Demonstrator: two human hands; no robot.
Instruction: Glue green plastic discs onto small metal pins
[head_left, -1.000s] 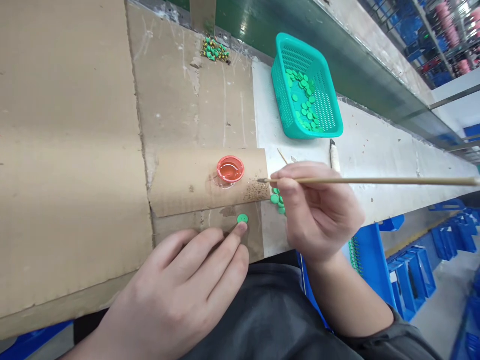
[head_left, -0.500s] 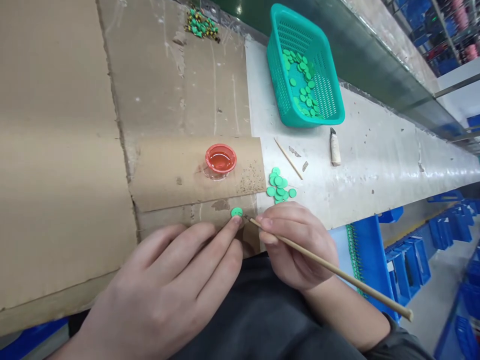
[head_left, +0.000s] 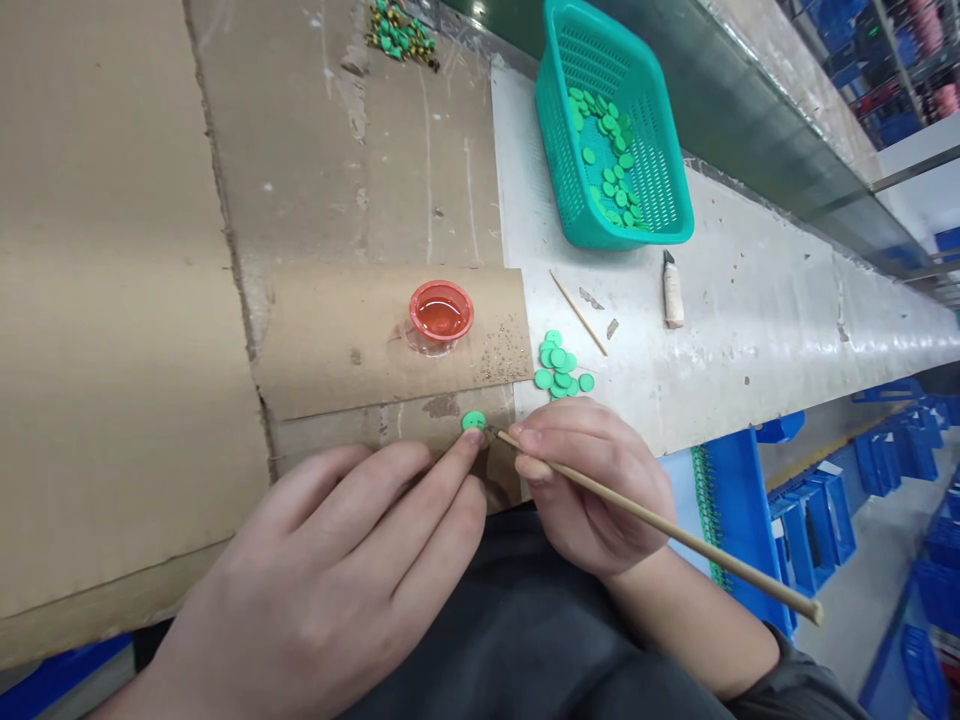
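A small green disc (head_left: pixel 473 421), button-like with dark specks on its face, is under a fingertip of my left hand (head_left: pixel 352 560). That hand's fingers reach forward close together, and its thumb is hidden. My right hand (head_left: pixel 600 480) pinches a long wooden stick (head_left: pixel 675 538) near its thin dark tip, which points at the disc's right edge. Whether the tip touches the disc I cannot tell. Just beyond my right hand lies a loose pile of green discs (head_left: pixel 559 358). A red cup (head_left: pixel 441 338) of clear liquid stands farther forward on cardboard.
Tiny specks (head_left: pixel 504 350) are scattered on the cardboard strip (head_left: pixel 322 350). A thin stick (head_left: pixel 578 312) and a white-wrapped blade (head_left: pixel 673 298) lie to the right. Behind them stands a teal basket (head_left: pixel 559 175) holding green discs. Small green and gold pieces (head_left: pixel 401 38) are heaped at the back.
The view has shifted slightly, so the bench things sit a little higher. Both hands keep almost the same pose, and the stick's tip stays by the disc.
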